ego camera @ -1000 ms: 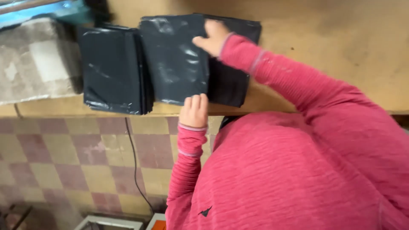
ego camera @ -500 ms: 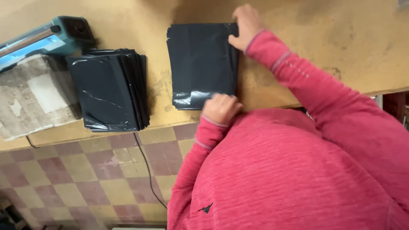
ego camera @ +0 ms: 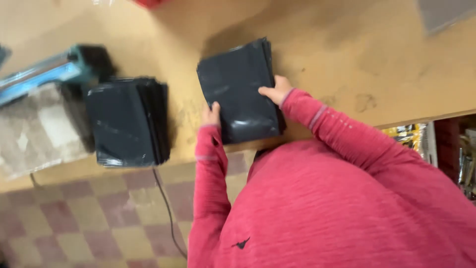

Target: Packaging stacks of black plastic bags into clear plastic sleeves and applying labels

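Both hands have shifted: left hand (ego camera: pixel 210 114) and right hand (ego camera: pixel 275 91) press flat, flanking the dark bag (ego camera: pixel 238 92).

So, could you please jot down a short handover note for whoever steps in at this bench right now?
Left hand: fingers on the left edge of the dark folded bag, not closed round it.
Right hand: flat on the bag's right side, pressing it to the wooden table.
Things: this bag lies alone near the table's front edge; a stack of dark bags sits apart to its left, beside a blue sealing machine.
Done: the bag looks folded flat.
Left: it is not yet on the stack.
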